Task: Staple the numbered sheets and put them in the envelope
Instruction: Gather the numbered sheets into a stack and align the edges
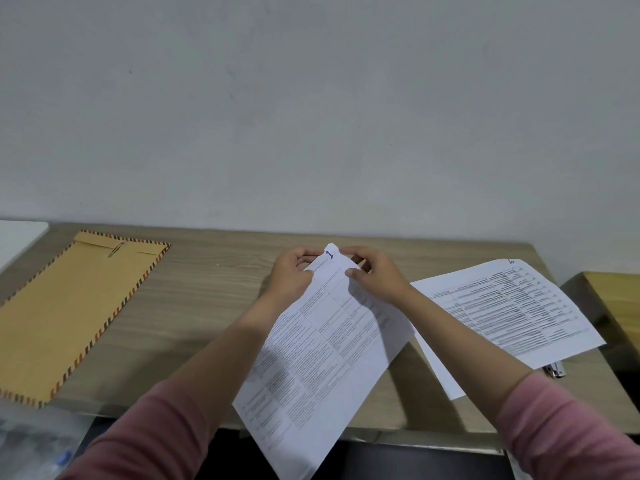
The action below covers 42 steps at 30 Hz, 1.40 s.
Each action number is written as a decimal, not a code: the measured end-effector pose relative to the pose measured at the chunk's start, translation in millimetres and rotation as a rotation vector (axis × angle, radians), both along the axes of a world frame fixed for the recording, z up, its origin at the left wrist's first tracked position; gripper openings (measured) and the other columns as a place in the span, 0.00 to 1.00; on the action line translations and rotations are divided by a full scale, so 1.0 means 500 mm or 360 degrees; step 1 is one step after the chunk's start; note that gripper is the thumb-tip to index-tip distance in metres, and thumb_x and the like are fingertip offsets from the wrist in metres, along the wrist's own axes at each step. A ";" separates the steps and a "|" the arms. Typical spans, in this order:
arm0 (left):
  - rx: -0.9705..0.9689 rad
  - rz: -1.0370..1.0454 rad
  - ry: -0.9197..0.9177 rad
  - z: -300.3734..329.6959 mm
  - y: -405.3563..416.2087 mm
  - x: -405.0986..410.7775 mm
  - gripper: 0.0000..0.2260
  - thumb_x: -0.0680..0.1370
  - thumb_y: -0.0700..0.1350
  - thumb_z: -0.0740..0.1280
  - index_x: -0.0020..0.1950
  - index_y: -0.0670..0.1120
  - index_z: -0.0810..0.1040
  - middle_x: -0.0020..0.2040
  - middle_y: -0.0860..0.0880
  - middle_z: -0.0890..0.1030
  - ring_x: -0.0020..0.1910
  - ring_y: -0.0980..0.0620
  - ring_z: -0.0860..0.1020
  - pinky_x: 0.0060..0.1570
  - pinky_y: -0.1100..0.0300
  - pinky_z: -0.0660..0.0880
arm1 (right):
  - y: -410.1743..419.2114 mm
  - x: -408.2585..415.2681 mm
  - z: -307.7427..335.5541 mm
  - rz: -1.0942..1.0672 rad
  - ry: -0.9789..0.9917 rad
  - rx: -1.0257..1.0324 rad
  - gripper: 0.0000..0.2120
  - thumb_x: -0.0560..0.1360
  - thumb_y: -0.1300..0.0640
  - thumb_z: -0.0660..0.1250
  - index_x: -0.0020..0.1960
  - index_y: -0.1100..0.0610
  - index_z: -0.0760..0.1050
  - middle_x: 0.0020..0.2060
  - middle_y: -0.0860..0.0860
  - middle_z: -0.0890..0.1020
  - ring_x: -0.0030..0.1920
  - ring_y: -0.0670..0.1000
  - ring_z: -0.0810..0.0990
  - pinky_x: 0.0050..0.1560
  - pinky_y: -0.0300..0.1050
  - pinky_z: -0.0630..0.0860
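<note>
I hold a stack of printed white sheets (322, 344) tilted over the table's middle, its top corner marked with a blue "1". My left hand (291, 275) pinches that top corner from the left, and my right hand (372, 275) grips it from the right. More printed sheets (512, 306) lie flat on the table to the right, one with a blue number at its far corner. A brown envelope (76, 313) with a striped border lies flat at the left. A small silver stapler (555, 370) peeks out from under the right sheets' near edge.
The wooden table (207, 289) stands against a plain wall. A white surface (17, 237) borders the far left, and a yellowish wooden piece of furniture (616, 299) stands at the right. A clear plastic bag (38, 441) lies at the lower left.
</note>
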<state>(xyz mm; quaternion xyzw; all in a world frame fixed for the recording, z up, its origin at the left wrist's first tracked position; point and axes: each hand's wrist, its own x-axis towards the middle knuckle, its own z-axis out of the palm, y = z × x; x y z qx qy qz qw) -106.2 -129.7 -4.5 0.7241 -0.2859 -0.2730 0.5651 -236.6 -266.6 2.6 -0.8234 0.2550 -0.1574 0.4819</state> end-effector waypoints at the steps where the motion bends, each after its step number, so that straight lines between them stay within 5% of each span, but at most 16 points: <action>1: 0.0001 0.0004 0.0009 -0.005 -0.001 0.005 0.26 0.69 0.26 0.58 0.45 0.55 0.83 0.46 0.49 0.85 0.50 0.50 0.83 0.50 0.51 0.80 | -0.002 0.001 0.001 -0.0004 -0.0003 0.0010 0.19 0.72 0.63 0.68 0.62 0.50 0.76 0.40 0.43 0.76 0.29 0.40 0.70 0.36 0.27 0.69; 4: 0.0033 0.0014 0.0032 -0.017 -0.004 0.014 0.26 0.69 0.29 0.60 0.46 0.59 0.83 0.48 0.51 0.85 0.52 0.51 0.83 0.56 0.45 0.78 | -0.005 -0.001 0.009 0.0044 -0.0023 0.0072 0.20 0.73 0.62 0.68 0.63 0.52 0.75 0.49 0.42 0.80 0.37 0.32 0.75 0.43 0.27 0.71; 6: 0.0073 0.0015 0.0012 -0.021 -0.008 0.016 0.24 0.69 0.31 0.62 0.48 0.60 0.83 0.49 0.53 0.85 0.53 0.52 0.82 0.57 0.43 0.78 | -0.009 -0.003 0.007 0.0078 -0.0059 0.0143 0.20 0.73 0.63 0.68 0.63 0.51 0.75 0.55 0.46 0.82 0.46 0.42 0.80 0.51 0.36 0.76; 9: 0.0147 0.0007 -0.0091 -0.026 -0.013 0.016 0.22 0.72 0.36 0.63 0.50 0.65 0.80 0.47 0.56 0.84 0.53 0.54 0.82 0.58 0.42 0.77 | -0.013 -0.007 0.005 0.0009 -0.0151 0.0226 0.21 0.72 0.65 0.68 0.60 0.46 0.77 0.45 0.48 0.84 0.40 0.53 0.80 0.47 0.46 0.77; 12: 0.0263 -0.0011 -0.0302 -0.019 -0.013 0.006 0.22 0.74 0.42 0.63 0.53 0.72 0.75 0.46 0.61 0.82 0.53 0.55 0.80 0.58 0.46 0.76 | -0.014 -0.008 0.003 -0.0072 -0.0212 0.0271 0.21 0.72 0.66 0.66 0.59 0.46 0.78 0.38 0.43 0.84 0.37 0.47 0.75 0.43 0.40 0.73; 16: 0.0304 -0.0052 -0.0450 -0.012 -0.016 -0.011 0.26 0.74 0.43 0.60 0.58 0.75 0.71 0.60 0.62 0.79 0.61 0.55 0.76 0.62 0.48 0.74 | -0.012 -0.013 0.004 -0.0008 -0.0163 0.0230 0.21 0.74 0.66 0.64 0.63 0.49 0.76 0.49 0.43 0.83 0.36 0.36 0.76 0.43 0.31 0.71; 18: 0.0325 -0.0045 -0.0482 -0.012 -0.020 -0.014 0.25 0.74 0.41 0.60 0.60 0.71 0.71 0.62 0.59 0.77 0.63 0.55 0.75 0.63 0.47 0.73 | -0.014 -0.019 0.004 0.0052 -0.0100 0.0192 0.21 0.75 0.66 0.63 0.65 0.51 0.74 0.58 0.41 0.79 0.45 0.32 0.77 0.47 0.28 0.70; 22: 0.0380 -0.0095 -0.0533 -0.018 -0.035 -0.026 0.25 0.72 0.45 0.58 0.62 0.70 0.70 0.62 0.58 0.77 0.63 0.57 0.75 0.63 0.47 0.73 | -0.024 -0.036 -0.004 0.0005 -0.0041 0.0131 0.24 0.75 0.67 0.62 0.67 0.51 0.72 0.63 0.38 0.73 0.62 0.40 0.73 0.54 0.27 0.67; 28: 0.0266 -0.0222 -0.0684 -0.020 -0.085 -0.060 0.27 0.76 0.34 0.58 0.71 0.57 0.70 0.57 0.49 0.78 0.58 0.51 0.76 0.60 0.54 0.72 | -0.047 -0.085 -0.015 -0.0231 -0.0047 0.0235 0.22 0.75 0.64 0.63 0.67 0.51 0.71 0.64 0.44 0.77 0.46 0.39 0.74 0.41 0.25 0.68; 35: 0.0388 -0.0464 -0.0850 -0.010 -0.185 -0.120 0.27 0.76 0.34 0.56 0.72 0.55 0.69 0.58 0.53 0.72 0.59 0.54 0.73 0.60 0.57 0.71 | -0.098 -0.176 -0.010 -0.0229 0.0041 0.0183 0.21 0.75 0.62 0.62 0.66 0.47 0.71 0.62 0.44 0.78 0.58 0.46 0.76 0.52 0.36 0.69; 38: 0.0347 -0.0567 -0.0792 0.007 -0.247 -0.167 0.25 0.78 0.36 0.57 0.73 0.55 0.66 0.53 0.51 0.69 0.55 0.54 0.72 0.56 0.62 0.68 | -0.145 -0.240 0.006 -0.0369 0.0075 0.0086 0.22 0.75 0.61 0.62 0.67 0.45 0.71 0.54 0.44 0.82 0.50 0.46 0.79 0.49 0.40 0.71; 42: 0.0232 -0.0555 -0.0775 0.015 -0.354 -0.227 0.20 0.78 0.43 0.64 0.68 0.58 0.73 0.47 0.55 0.71 0.49 0.55 0.74 0.54 0.54 0.74 | -0.241 -0.330 0.018 -0.0552 0.0208 -0.0131 0.19 0.74 0.56 0.63 0.63 0.45 0.73 0.52 0.51 0.81 0.49 0.50 0.79 0.51 0.48 0.75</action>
